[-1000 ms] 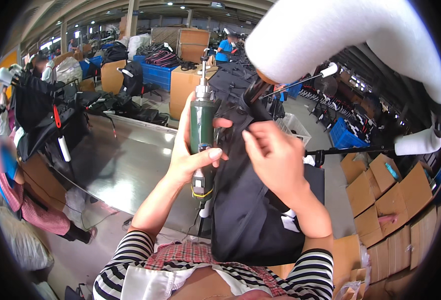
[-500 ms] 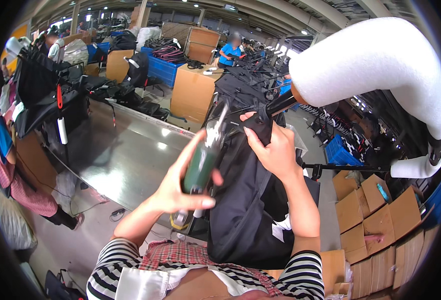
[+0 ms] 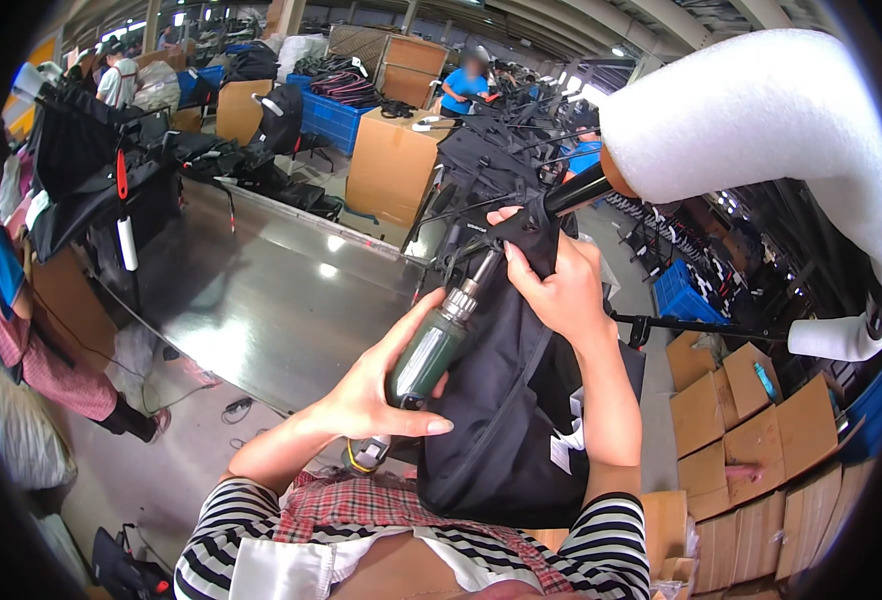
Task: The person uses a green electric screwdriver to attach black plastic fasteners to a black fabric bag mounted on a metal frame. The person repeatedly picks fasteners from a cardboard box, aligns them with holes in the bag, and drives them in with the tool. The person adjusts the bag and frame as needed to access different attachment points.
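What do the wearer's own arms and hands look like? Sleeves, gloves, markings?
The left hand and right hand are ungloved, with no rings or watch visible. Forearms are uncovered, without visible cables or markings. Black-and-white striped sleeves end near the elbows.

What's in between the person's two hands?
In the head view, the silver front end of the green power tool lies there, slanting up from the left hand toward the black fabric that the right hand grips.
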A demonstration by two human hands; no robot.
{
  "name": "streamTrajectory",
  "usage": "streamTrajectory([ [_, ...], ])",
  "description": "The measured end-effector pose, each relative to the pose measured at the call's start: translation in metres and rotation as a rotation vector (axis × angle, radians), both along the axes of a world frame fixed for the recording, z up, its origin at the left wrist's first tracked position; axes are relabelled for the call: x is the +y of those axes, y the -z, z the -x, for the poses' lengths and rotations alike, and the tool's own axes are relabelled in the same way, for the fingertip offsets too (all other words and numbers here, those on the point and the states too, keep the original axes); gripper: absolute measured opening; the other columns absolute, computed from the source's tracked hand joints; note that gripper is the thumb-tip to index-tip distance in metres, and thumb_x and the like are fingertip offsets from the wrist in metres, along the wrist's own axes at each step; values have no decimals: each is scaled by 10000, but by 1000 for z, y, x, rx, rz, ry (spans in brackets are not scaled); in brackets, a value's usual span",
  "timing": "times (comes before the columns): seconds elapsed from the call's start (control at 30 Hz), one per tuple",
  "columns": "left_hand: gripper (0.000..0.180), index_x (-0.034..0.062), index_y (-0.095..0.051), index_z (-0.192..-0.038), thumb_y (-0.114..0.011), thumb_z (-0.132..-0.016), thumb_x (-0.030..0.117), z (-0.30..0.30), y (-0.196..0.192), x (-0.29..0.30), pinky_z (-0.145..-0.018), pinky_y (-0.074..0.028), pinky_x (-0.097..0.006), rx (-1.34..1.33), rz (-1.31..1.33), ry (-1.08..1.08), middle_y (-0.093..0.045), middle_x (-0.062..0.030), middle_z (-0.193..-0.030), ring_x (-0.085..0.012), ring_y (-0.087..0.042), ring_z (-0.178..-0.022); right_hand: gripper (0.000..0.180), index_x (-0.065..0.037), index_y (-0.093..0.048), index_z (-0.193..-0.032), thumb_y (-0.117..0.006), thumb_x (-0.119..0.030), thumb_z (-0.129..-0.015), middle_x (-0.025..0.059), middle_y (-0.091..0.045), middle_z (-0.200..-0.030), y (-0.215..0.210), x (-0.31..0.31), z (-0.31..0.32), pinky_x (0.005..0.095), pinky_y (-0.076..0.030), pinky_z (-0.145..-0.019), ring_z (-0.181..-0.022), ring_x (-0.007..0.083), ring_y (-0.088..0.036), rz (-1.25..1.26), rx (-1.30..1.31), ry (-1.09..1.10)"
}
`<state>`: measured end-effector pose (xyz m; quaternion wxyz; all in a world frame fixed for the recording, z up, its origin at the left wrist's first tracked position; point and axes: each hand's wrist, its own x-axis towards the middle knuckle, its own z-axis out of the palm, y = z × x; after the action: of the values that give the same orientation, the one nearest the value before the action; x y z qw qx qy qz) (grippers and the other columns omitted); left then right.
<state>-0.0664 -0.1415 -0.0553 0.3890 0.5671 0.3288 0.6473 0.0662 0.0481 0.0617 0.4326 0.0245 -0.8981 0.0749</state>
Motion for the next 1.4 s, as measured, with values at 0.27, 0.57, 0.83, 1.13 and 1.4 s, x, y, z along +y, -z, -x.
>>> streamTrajectory([
  [0.27,1082,192,-29,-1622,-588,-780,-194,-22,-5,2,-575,-533,-303,-310,53,197,-582,-106,-886,-154,-619,-607,350,5,-650,-1203,-631,51,-856,109,-751,-1081,9,2,1,304,-566,-768,-853,207,-746,-10,35,40],
  [0.57,1077,270,25,-1615,-609,-822,-87,-26,-4,9,-564,-525,-358,-511,86,416,-523,-122,-870,-205,-592,-560,316,-3,-643,-1194,-665,-29,-880,180,-702,-833,14,9,1,374,-542,-592,-643,293,-700,-55,122,-19],
  [0.83,1148,198,-54,-1623,-810,-761,129,26,49,-40,-537,-499,-316,-336,291,294,-550,-149,-914,-196,-586,-588,560,-23,-545,-1390,-718,-129,-869,142,-612,-1380,13,13,-119,369,-395,-1122,-1340,241,-535,377,-96,118],
  [1.13,849,-32,-389,-1492,-765,-838,357,15,205,-17,-1156,-337,-384,527,823,423,-492,-208,-1471,-297,-488,-1340,846,87,-370,-1460,-729,-428,-894,291,-439,-1474,232,52,-240,410,-337,-1150,-1406,366,-414,931,-180,769],
  [1.4,737,-46,-498,-1387,-783,-828,341,-11,189,-2,-989,-369,-344,714,765,735,-546,-187,-1328,-249,-520,-1147,1015,48,-258,-1531,-847,-340,-801,244,-409,-1511,206,154,-251,420,-335,-1149,-1413,357,-390,814,414,681],
])
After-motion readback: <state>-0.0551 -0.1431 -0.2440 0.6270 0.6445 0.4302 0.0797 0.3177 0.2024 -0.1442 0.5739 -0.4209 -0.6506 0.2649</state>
